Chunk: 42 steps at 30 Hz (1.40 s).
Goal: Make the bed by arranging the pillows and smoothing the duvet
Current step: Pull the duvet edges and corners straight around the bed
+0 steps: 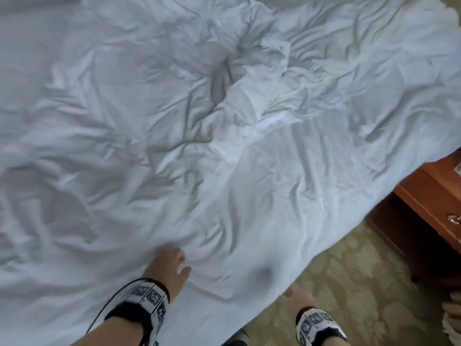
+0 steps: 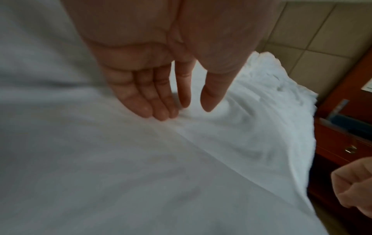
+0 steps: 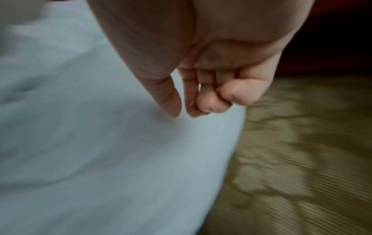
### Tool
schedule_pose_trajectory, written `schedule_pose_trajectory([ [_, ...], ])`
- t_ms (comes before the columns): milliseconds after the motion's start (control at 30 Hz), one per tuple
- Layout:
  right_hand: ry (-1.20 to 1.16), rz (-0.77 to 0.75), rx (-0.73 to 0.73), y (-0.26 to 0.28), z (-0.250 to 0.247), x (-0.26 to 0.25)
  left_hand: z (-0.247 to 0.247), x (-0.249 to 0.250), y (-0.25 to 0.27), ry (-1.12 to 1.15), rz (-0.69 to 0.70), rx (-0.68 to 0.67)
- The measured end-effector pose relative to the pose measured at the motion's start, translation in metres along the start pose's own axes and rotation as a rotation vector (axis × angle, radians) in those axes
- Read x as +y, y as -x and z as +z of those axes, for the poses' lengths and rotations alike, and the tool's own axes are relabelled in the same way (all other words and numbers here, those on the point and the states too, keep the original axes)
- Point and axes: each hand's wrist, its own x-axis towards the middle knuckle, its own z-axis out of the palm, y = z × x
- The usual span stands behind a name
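A crumpled white duvet [image 1: 224,146] covers the whole bed, with a bunched ridge of folds running up its middle. My left hand [image 1: 174,263] lies on it near the front edge; in the left wrist view its straight fingers [image 2: 161,109] press the duvet [image 2: 141,174] flat. My right hand [image 1: 298,299] hovers at the duvet's hanging edge, over the floor. In the right wrist view the right hand [image 3: 183,114] has curled fingers that hold nothing, just above the duvet [image 3: 80,143]. I see no pillow clearly.
A reddish wooden nightstand [image 1: 429,196] with a metal drawer pull stands right of the bed, close to the mattress corner. Patterned olive carpet [image 1: 349,283] runs between bed and nightstand. A rougher white fabric [image 2: 281,89] shows at the bed's far right end.
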Motion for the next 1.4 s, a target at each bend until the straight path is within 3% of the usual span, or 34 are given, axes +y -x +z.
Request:
schedule_pose_trajectory([
  [133, -0.032, -0.462, -0.07, 0.046, 0.023, -0.127, -0.042, -0.052, 0.02, -0.022, -0.157, 0.306],
  [233, -0.233, -0.595, -0.123, 0.08, 0.042, -0.202, -0.069, -0.101, 0.055, -0.118, -0.267, 0.492],
  [300, -0.44, -0.548, -0.146, 0.09, 0.053, -0.232, -0.08, -0.13, 0.07, -0.201, -0.37, 0.534],
  [367, -0.661, -0.449, -0.28, 0.101, 0.081, -0.264, -0.09, -0.182, 0.093, -0.222, -0.551, 0.534],
  [467, -0.806, -0.327, -0.361, 0.109, 0.121, -0.294, -0.098, -0.263, 0.117, -0.155, -0.755, 0.405],
  [533, -0.848, -0.293, -0.331, 0.112, 0.146, -0.311, -0.102, -0.308, 0.128, -0.102, -0.727, 0.328],
  [600, -0.894, -0.268, -0.27, 0.11, 0.167, -0.328, -0.098, -0.342, 0.141, -0.036, -0.604, 0.282],
  [667, -0.953, -0.219, -0.153, 0.108, 0.179, -0.35, -0.093, -0.369, 0.155, -0.017, -0.498, 0.309],
  [733, -0.844, -0.22, 0.015, 0.122, 0.186, -0.381, -0.089, -0.398, 0.18, -0.034, -0.452, 0.358],
  [800, -0.651, -0.299, 0.155, 0.148, 0.188, -0.422, -0.087, -0.433, 0.21, -0.068, -0.427, 0.365],
  [867, -0.54, -0.387, 0.258, 0.2, 0.187, -0.484, -0.084, -0.469, 0.24, -0.082, -0.445, 0.27],
  [900, -0.551, -0.507, 0.289, 0.229, 0.186, -0.515, -0.081, -0.485, 0.25, -0.079, -0.469, 0.202],
  [967, -1.016, -0.744, 0.092, 0.266, 0.175, -0.577, -0.079, -0.508, 0.26, 0.024, -0.464, 0.132],
  [1033, -1.166, -0.837, -0.061, 0.283, 0.183, -0.623, -0.08, -0.522, 0.257, 0.204, -0.453, 0.163],
  [1066, -1.068, -0.882, -0.114, 0.287, 0.195, -0.64, -0.084, -0.527, 0.252, 0.275, -0.468, 0.191],
  [1100, -0.847, -0.908, -0.074, 0.29, 0.211, -0.647, -0.088, -0.534, 0.248, 0.342, -0.495, 0.213],
  [1200, -0.259, -0.855, 0.158, 0.259, 0.268, -0.635, -0.105, -0.562, 0.239, 0.449, -0.623, 0.195],
  [1333, -0.046, -0.765, 0.35, 0.208, 0.331, -0.595, -0.129, -0.598, 0.222, 0.363, -0.717, -0.282],
  [1400, -0.066, -0.605, 0.344, 0.196, 0.351, -0.59, -0.153, -0.606, 0.203, 0.314, -0.658, -0.359],
])
